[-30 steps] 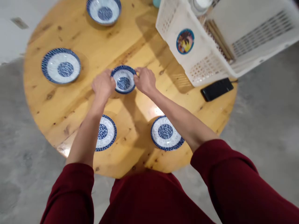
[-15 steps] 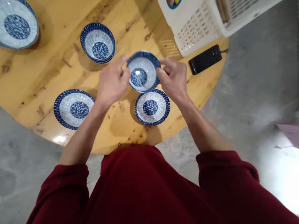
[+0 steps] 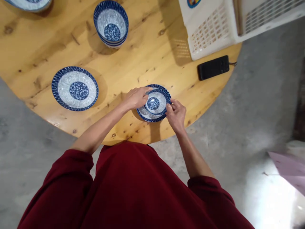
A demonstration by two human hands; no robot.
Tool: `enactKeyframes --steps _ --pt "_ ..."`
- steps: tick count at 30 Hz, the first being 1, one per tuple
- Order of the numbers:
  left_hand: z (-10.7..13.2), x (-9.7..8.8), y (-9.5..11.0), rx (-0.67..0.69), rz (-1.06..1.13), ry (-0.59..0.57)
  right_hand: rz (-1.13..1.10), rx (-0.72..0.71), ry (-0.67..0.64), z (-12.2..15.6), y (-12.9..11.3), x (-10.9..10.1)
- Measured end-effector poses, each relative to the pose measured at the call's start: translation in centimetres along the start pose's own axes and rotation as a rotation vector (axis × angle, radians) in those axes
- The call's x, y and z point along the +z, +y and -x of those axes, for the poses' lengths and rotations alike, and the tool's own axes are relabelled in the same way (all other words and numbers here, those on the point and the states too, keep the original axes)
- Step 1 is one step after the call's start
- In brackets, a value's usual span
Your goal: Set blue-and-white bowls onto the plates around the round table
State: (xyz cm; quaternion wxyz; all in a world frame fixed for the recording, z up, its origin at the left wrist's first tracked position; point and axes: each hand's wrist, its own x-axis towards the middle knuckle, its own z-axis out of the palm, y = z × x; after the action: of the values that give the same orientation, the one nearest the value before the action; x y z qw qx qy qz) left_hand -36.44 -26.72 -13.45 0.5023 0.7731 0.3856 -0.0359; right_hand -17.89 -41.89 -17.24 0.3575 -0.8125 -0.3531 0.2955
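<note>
A small blue-and-white bowl [image 3: 155, 102] rests on a matching plate [image 3: 145, 114] near the front edge of the round wooden table [image 3: 133, 63]. My left hand [image 3: 137, 97] grips the bowl's left rim. On the bowl's right rim sit the fingers of my right hand [image 3: 175, 114]. A stack of like bowls [image 3: 111, 24] stands farther back, and a second plate [image 3: 74, 88] lies to the left.
A white plastic basket [image 3: 214, 25] stands at the table's back right, with a black phone [image 3: 213, 67] beside it near the edge. Part of another plate [image 3: 28, 4] shows at the top left. Grey concrete floor surrounds the table.
Both hands lifted one bowl off the stack in the middle of the table, carried it toward me and to the right, and lowered it onto the right-hand plate.
</note>
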Motion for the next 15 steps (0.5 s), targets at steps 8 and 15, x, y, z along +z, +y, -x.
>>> enactKeyframes --steps 8,15 --pt "-0.4 0.2 -0.2 0.004 -0.046 0.032 0.052 -0.013 -0.069 0.8 0.5 -0.4" --pt "-0.9 0.6 -0.9 0.048 -0.015 0.058 0.149 -0.051 -0.102 0.8 0.2 -1.0"
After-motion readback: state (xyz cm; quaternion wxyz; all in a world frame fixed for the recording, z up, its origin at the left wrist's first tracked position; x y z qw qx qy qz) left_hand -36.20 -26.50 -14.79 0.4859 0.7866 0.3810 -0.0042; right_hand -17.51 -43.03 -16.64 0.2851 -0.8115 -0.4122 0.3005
